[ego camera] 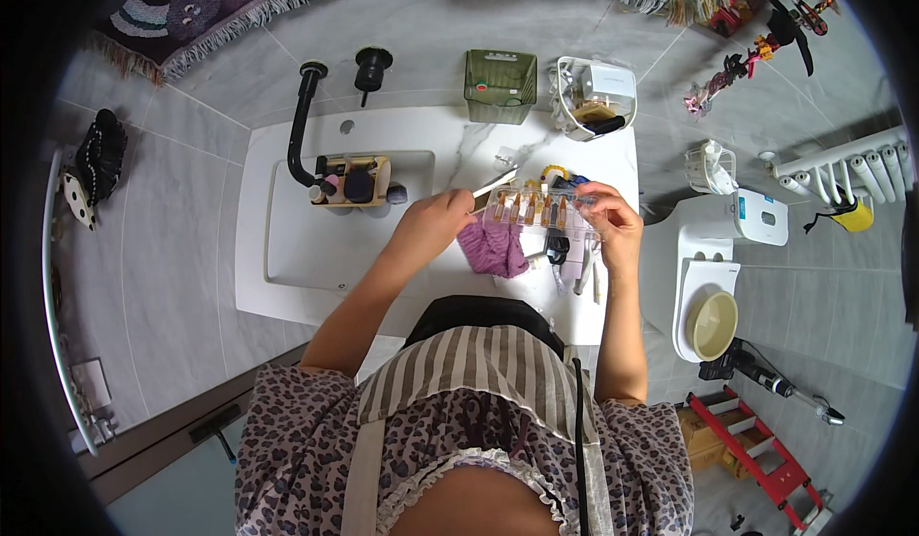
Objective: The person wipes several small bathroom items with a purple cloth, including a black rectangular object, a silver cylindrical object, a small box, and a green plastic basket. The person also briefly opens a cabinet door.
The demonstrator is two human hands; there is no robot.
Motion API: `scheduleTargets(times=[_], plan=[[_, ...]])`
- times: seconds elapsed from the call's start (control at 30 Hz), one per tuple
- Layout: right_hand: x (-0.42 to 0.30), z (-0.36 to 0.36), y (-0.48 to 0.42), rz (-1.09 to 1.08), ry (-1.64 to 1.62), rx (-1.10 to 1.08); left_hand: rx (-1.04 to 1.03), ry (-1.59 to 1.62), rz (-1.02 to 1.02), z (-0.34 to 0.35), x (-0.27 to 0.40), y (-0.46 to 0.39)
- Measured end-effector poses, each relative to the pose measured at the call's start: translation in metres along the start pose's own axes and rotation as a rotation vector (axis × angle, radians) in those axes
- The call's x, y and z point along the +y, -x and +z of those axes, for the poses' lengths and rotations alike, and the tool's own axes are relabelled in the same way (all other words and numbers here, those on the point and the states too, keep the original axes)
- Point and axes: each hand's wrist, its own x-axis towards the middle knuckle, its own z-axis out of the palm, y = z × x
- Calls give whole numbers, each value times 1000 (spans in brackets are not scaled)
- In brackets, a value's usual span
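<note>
Between my hands a clear plastic tray (533, 209) holds several small amber ampoules (530, 209), above the right part of the white washbasin counter (459, 141). My right hand (619, 224) grips the tray's right end. My left hand (439, 224) is closed round a thin white stick-like item (495, 181) at the tray's left end. Below the tray lie a crumpled purple cloth (495, 249), a coiled black cable (557, 247) and a pale pink tube or box (574, 252). A yellow beaded band (554, 171) shows just behind the tray.
A bamboo-coloured organizer (383, 171) with bottles stands in the basin (309, 249), by a black faucet (298, 134). A green translucent bin (500, 87) and a filled white wire basket (596, 98) stand at the counter's back. A toilet (689, 249) bearing a beige bowl (712, 326) is at the right.
</note>
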Motion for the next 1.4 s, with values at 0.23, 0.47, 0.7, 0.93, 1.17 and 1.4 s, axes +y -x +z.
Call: scheduleTargets(times=[0.23, 0.47, 0.7, 0.93, 1.17, 1.4], plan=[[-29, 3, 1, 10, 223, 58, 197, -1, 169, 22, 7, 3], [-49, 29, -1, -79, 668, 142, 294, 6, 197, 41, 12, 0], [4, 70, 2, -141, 921, -206, 302, 88, 64, 50, 14, -10], [9, 82, 9, -426, 958, 3, 388, 133, -35, 51, 3, -4], [60, 63, -10, -141, 488, -26, 511, 233, -151, 64, -12, -5], [96, 62, -43, -4, 107, -63, 579, 168, -99, 58, -36, -3]])
